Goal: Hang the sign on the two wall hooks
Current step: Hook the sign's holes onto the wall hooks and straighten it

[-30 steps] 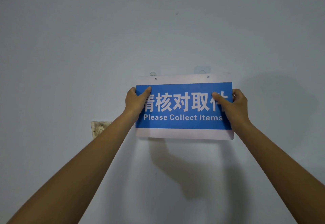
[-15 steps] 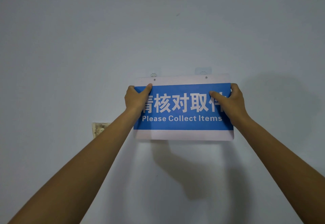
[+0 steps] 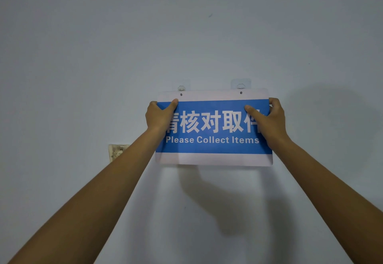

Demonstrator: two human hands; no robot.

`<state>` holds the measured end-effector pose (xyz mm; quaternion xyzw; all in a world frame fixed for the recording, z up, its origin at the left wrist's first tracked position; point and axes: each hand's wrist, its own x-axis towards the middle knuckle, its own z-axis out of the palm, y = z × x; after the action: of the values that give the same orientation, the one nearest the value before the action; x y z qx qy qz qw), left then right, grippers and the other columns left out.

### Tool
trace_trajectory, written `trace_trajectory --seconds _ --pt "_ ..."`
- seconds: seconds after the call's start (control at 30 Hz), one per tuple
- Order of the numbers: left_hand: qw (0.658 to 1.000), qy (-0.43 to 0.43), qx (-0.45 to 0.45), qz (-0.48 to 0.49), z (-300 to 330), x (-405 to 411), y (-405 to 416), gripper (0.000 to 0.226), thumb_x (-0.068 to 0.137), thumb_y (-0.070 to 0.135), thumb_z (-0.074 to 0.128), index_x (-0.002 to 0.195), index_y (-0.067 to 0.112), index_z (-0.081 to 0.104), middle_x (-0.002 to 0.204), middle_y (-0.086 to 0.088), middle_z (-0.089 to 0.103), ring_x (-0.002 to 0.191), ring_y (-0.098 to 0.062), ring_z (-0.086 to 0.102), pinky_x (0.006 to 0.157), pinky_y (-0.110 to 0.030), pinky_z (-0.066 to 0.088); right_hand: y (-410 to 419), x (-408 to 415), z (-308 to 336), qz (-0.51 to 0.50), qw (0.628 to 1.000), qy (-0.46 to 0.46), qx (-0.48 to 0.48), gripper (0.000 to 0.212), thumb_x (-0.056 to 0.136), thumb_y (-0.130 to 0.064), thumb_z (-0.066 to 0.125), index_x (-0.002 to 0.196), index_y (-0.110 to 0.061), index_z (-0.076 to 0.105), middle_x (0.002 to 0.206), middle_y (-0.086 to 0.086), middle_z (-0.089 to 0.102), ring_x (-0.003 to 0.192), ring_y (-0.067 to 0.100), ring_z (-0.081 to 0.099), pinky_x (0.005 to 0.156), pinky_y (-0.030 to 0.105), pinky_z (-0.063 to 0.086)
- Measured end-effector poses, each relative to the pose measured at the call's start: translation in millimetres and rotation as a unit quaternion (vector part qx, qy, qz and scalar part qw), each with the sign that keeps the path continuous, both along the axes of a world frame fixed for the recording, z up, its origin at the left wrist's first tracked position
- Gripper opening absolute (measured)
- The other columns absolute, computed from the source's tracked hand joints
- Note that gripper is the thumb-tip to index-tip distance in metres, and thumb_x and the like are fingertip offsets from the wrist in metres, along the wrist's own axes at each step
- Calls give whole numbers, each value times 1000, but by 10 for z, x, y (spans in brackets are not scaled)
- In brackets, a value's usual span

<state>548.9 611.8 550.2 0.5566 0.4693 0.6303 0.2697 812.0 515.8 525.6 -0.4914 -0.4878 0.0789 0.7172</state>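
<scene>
A blue and white sign point(image 3: 213, 145) reading "Please Collect Items" is held flat against the pale wall. My left hand point(image 3: 159, 115) grips its left edge, thumb on the front. My right hand point(image 3: 267, 118) grips its right edge the same way. Two small holes sit in the sign's white top strip. Just above them are two clear adhesive hooks, the left hook point(image 3: 181, 87) and the right hook point(image 3: 240, 86). Each hole lies a little below its hook; the hooks are not through the holes.
A worn, stained wall plate point(image 3: 117, 151) is set in the wall left of the sign, partly behind my left forearm. The sign and arms cast a dark shadow on the wall below.
The sign has shifted slightly to the left and tilted a little, with both hands sliding higher along its side edges.
</scene>
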Motion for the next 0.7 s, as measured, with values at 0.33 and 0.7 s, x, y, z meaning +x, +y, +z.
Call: trace_trajectory --seconds 0.33,0.7 --pt "1000 6 -12 -3 -12 0 78 55 77 56 66 106 14 47 108 -8 67 92 -23 69 87 -42 57 69 -3 19 -22 1000 -19 -1 45 79 -38 73 108 -19 44 110 3 65 88 17 68 74 28 54" --pt "1000 1 -21 -12 -21 -8 160 58 77 55 67 110 10 50 106 -8 68 90 -22 69 87 -42 57 110 -29 9 -35 999 -26 0 46 80 -37 73 110 -17 44 108 1 63 88 17 66 77 32 55"
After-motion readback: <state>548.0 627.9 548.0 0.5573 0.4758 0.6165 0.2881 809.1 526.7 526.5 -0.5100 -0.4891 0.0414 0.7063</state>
